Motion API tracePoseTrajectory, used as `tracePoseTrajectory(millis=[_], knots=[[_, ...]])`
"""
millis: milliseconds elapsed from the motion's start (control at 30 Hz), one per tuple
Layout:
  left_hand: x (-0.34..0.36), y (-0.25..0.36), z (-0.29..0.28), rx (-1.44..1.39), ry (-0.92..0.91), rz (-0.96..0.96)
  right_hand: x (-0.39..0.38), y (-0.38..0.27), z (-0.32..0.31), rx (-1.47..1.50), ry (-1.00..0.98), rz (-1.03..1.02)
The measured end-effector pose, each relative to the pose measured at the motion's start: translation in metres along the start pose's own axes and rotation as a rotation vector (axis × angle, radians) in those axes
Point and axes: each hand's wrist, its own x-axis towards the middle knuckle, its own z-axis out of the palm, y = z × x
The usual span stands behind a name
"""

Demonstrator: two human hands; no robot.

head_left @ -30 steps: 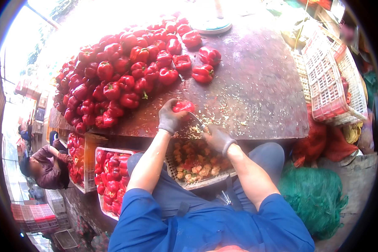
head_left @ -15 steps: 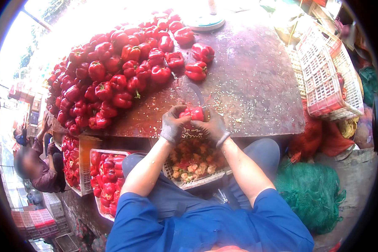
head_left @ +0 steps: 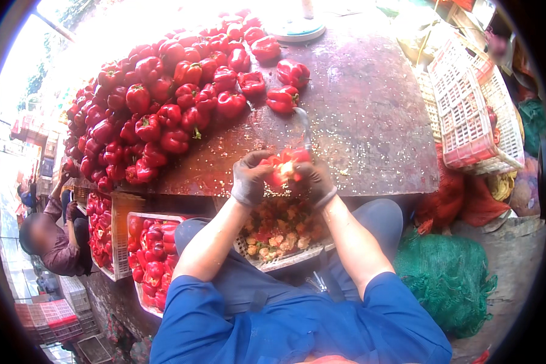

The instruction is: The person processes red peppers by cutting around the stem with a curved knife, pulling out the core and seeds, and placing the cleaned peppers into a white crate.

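Note:
Both my gloved hands meet at the table's near edge around a red bell pepper (head_left: 283, 167), which is broken open with its pale core and seeds showing. My left hand (head_left: 250, 179) is closed round the pepper's left side. My right hand (head_left: 316, 183) grips its right side and also holds a curved knife (head_left: 307, 130), whose thin blade points away and hooks leftward at the tip. Below my hands, between my knees, sits a crate (head_left: 285, 261) of pepper cores and red scraps. A large heap of whole red bell peppers (head_left: 158, 109) covers the table's left part.
Seeds are scattered over the wooden table (head_left: 370, 115). Crates of red pepper pieces (head_left: 155, 255) stand at my left, near a seated person (head_left: 60, 242). Plastic crates (head_left: 467, 103) lean at the right, above a green mesh sack (head_left: 443, 279). A round scale-like base (head_left: 297, 33) stands at the far edge.
The pepper has been pulled open, so its pale core now shows. My right hand has turned and moved slightly right, and the knife blade has swung right with it.

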Motion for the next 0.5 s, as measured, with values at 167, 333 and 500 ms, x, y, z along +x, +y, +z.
tracePoseTrajectory(millis=[167,333,500], knots=[[-0.004,0.013,-0.003,-0.086,-0.102,0.005,-0.005,-0.018,-0.005,0.03,-0.114,0.16],[-0.018,0.019,0.007,0.608,-0.185,0.388,0.0,-0.013,0.01,-0.162,0.165,0.166],[-0.017,0.018,0.014,0.781,-0.229,0.419,0.0,-0.014,0.007,-0.236,0.208,0.056]])
